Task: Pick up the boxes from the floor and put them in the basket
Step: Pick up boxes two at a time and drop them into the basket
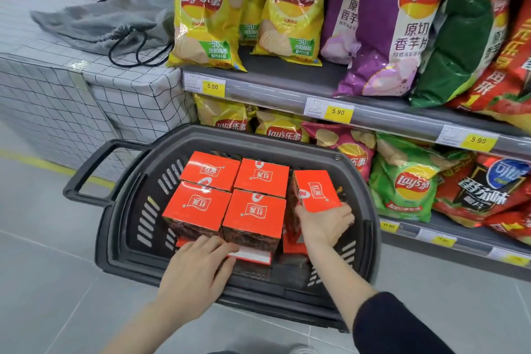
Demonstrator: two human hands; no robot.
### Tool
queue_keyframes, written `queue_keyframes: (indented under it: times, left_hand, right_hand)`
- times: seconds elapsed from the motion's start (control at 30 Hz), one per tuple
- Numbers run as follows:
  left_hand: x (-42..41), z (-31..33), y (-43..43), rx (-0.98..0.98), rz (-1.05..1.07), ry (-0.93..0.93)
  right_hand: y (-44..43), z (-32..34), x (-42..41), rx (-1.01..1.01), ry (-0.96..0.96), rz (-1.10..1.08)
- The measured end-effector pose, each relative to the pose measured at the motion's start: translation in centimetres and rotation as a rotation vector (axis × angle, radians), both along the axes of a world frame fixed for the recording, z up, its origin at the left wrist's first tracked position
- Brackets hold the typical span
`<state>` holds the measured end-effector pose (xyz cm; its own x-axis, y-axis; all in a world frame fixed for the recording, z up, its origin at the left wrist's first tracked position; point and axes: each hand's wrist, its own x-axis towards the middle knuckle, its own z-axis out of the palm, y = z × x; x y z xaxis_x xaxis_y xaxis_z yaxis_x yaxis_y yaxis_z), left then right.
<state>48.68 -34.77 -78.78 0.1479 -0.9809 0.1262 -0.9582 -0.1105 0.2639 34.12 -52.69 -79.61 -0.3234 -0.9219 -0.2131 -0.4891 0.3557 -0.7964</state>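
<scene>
Grey shopping basket (149, 210) on the floor beside shelves of crisp bags (402, 192). Four orange-red boxes (198, 204) stand as a two-by-two block inside it, over a lower box (253, 257) whose white edge shows near. The hands are apart. The left hand (195, 270) lies with straight fingers against the near-left box and the lower one. The right hand (324, 224) grips the near end of a fifth box (316, 190), tilted, in the gap between the block and the basket's right wall. Risk: the gap looks tight, so the tilted box may wedge or rest cocked. Forcing it down could shove the block left. An early release could let it topple.
</scene>
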Motion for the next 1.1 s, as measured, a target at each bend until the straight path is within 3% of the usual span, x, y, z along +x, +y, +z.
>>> queue_keyframes:
  times: [0.3, 0.4, 0.53, 0.63, 0.77, 1.1]
  left_hand:
    - [0.0, 0.0, -0.3, 0.031, -0.002, 0.038]
    - [0.2, 0.5, -0.5, 0.115, 0.018, 0.072]
    - [1.4, 3.8, -1.4, 0.299, 0.054, 0.265]
    - [2.8, 9.7, -2.6, 0.327, 0.072, 0.283]
    - [3.5, 21.2, -4.9, 0.365, 0.099, 0.299]
    - [-1.0, 51.0, -7.9, 0.486, -0.113, 0.111]
  right_hand:
    - [0.6, -2.2, 0.9, 0.118, 0.127, 0.089]
    - [0.0, -1.5, 0.0, 0.254, 0.216, 0.243]
    - [-1.2, 3.1, -1.6, 0.32, 0.353, 0.545]
    - [-2.4, 10.3, -2.3, 0.269, 0.253, 0.828]
    - [-3.4, 23.2, -3.6, 0.201, 0.227, 1.049]
    - [-0.9, 53.0, -13.7, 0.14, 0.354, 1.109]
